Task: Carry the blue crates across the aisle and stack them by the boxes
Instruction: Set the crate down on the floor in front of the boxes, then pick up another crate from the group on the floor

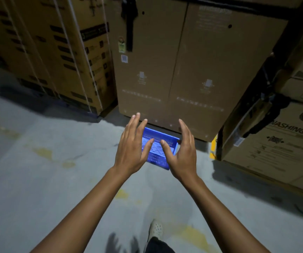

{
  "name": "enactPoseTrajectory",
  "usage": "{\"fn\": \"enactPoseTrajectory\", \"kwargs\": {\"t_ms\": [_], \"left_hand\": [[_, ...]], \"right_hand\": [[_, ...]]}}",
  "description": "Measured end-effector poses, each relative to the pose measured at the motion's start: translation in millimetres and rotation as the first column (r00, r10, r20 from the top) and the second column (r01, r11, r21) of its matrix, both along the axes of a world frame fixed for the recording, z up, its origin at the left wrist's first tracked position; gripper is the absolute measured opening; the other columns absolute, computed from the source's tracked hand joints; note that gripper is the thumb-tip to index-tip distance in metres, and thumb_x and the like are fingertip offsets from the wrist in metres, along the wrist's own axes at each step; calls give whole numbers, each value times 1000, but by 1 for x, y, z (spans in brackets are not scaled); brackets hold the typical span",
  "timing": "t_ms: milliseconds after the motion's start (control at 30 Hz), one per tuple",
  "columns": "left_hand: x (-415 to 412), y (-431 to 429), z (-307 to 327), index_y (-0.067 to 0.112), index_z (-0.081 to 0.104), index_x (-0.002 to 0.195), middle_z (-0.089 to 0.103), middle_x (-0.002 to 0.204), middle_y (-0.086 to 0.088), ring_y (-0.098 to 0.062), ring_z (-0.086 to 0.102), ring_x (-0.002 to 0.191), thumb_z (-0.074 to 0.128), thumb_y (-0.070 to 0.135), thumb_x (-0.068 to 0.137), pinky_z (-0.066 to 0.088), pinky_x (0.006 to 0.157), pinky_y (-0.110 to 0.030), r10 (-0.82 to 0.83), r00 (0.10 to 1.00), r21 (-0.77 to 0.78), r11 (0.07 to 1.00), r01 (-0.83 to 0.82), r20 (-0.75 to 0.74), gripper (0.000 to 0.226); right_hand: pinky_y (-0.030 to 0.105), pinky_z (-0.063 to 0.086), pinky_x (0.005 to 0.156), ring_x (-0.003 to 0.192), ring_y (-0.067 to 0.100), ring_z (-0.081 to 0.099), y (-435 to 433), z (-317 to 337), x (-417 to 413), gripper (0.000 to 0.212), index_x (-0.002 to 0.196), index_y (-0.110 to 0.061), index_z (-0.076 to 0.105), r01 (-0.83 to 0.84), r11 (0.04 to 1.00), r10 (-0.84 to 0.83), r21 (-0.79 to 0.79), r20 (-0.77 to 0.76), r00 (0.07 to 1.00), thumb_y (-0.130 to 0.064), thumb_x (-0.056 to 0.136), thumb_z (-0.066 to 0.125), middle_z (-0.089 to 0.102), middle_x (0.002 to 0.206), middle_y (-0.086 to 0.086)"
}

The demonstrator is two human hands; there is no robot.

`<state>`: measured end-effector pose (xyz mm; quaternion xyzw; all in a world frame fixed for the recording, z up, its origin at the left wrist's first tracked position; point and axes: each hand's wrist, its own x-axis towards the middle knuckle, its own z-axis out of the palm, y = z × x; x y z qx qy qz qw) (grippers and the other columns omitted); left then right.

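Note:
A blue plastic crate (158,145) with a latticed bottom lies on the concrete floor, close against the foot of a tall cardboard box (172,66). Both my arms stretch out in front of me above it. My left hand (131,149) is open with fingers spread and covers the crate's left side in this view. My right hand (182,152) is open too, palm turned inward, over the crate's right side. Neither hand grips the crate. Only this one crate is in view.
Strapped cartons (59,52) stand at the left. Washing-machine boxes (278,139) stand at the right, with a yellow post (213,147) at their corner. Grey floor (46,170) with worn yellow marks stretches before me. My shoe (155,230) shows below.

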<state>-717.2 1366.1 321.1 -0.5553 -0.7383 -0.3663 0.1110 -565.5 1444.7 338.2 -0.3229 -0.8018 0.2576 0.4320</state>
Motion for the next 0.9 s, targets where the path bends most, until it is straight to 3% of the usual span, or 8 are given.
{"fn": "enactPoseTrajectory", "kwargs": {"t_ms": [367, 433, 500, 567, 800, 900], "left_hand": [[84, -178, 30, 16, 31, 147, 22, 160, -7, -21, 17, 148, 44, 40, 97, 28, 114, -38, 261, 965, 24, 965, -260, -37, 57], [107, -212, 34, 15, 33, 147, 22, 159, -7, -21, 18, 148, 42, 42, 97, 26, 115, -36, 325, 943, 7, 945, -326, -69, 58], [134, -245, 40, 14, 34, 146, 25, 158, -8, -23, 21, 147, 40, 43, 97, 23, 115, -34, 409, 909, 15, 912, -409, -80, 57], [165, -279, 44, 15, 36, 144, 29, 157, -9, -25, 25, 145, 39, 45, 96, 21, 114, -31, 482, 875, 4, 876, -482, -56, 57], [270, -400, 39, 13, 37, 143, 31, 156, -10, -26, 27, 145, 42, 42, 97, 32, 114, -44, 610, 790, -62, 788, -613, -59, 54], [297, -444, 38, 11, 38, 142, 31, 155, -11, -27, 27, 144, 43, 40, 97, 31, 114, -45, 676, 736, -59, 734, -677, -39, 54]], "right_hand": [[45, 42, 105, 133, 16, 42, -139, 28, 63, 66, 145, -20, 38, -237, 971, 235, -18, -83, 968, -38, 87, 64, 43, 146, -2], [37, 44, 103, 130, 14, 45, -164, 29, 81, 62, 143, -21, 40, -310, 950, 303, -30, -143, 942, -36, 88, 65, 45, 144, -3], [13, 42, 94, 123, 9, 47, -191, 30, 100, 59, 141, -21, 42, -373, 927, 359, -46, -184, 915, -31, 88, 67, 48, 141, -2], [6, 41, 85, 116, 4, 49, -220, 29, 124, 58, 140, -21, 43, -434, 899, 411, -60, -230, 882, -28, 88, 68, 49, 138, -1], [24, 51, 84, 117, 4, 51, -325, 23, 192, 60, 141, -26, 40, -635, 766, 603, -105, -226, 765, -32, 88, 67, 44, 136, -15], [28, 53, 84, 116, 5, 51, -359, 22, 202, 59, 140, -24, 40, -693, 710, 658, -124, -233, 716, -29, 88, 68, 45, 136, -13]]}}
